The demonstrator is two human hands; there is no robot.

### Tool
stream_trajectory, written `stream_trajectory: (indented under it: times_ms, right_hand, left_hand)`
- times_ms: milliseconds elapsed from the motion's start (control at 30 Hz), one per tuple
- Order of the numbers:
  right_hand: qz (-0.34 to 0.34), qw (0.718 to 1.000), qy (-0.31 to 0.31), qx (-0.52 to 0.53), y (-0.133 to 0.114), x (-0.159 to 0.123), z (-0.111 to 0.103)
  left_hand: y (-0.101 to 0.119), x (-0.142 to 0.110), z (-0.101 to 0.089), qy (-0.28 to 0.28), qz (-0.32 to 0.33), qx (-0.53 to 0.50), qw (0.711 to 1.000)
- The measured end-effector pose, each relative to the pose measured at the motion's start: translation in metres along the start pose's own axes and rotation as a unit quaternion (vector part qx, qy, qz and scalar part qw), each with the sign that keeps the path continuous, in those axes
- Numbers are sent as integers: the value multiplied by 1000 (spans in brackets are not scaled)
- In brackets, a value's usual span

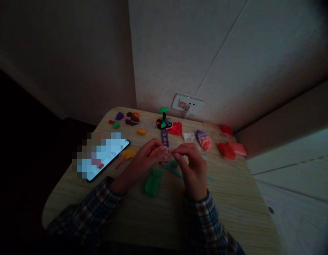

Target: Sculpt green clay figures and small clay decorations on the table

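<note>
My left hand [152, 152] is closed around a small, see-through packet [167, 155] that looks orange-pink inside. The fingertips of my right hand [192, 164] are pinched together at the packet's right edge; whether they grip it or a bit from it is too small to tell. Under the hands lie a blue stick [171, 170] and a small green lump [175, 163]. A green clay packet [153, 182] rests nearer to me. Just beyond my fingers is a purple ladder shape [165, 138], leading to a dark clay model [164, 122] with a green top.
A lit phone [108, 161] lies at the left. Yellow clay [129, 154] and a yellow roll [141, 131] are near it. Red packets [226, 151] and a purple-and-pink packet [204, 140] lie right. A wall socket [187, 103] with a plug is behind the wooden table [233, 205].
</note>
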State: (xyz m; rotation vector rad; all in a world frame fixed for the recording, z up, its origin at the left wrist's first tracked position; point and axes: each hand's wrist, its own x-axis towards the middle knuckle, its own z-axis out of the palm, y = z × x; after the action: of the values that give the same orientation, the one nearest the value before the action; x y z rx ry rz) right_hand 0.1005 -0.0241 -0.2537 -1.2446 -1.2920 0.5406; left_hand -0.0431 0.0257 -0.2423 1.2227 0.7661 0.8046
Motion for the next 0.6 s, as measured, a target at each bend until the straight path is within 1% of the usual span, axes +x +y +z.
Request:
stream_trajectory:
  times_ms: [133,267,433,533,600]
  right_hand:
    - [-7,999,-9,-33,0,0,0]
    - [-20,997,-13,-70,-1,0,1]
    - [-45,995,-12,-93,-3,-1,3]
    - [-42,995,4,-86,-3,-1,4]
    - [-35,997,28,-63,-2,-1,3]
  left_hand:
    - [-2,1,-1,10,10,9,1000]
    - [-5,1,-3,12,15,42,999]
    - [-7,1,-4,12,7,71,997]
    - [-6,0,-3,12,7,68,998]
    - [-5,0,-3,11,5,58,998]
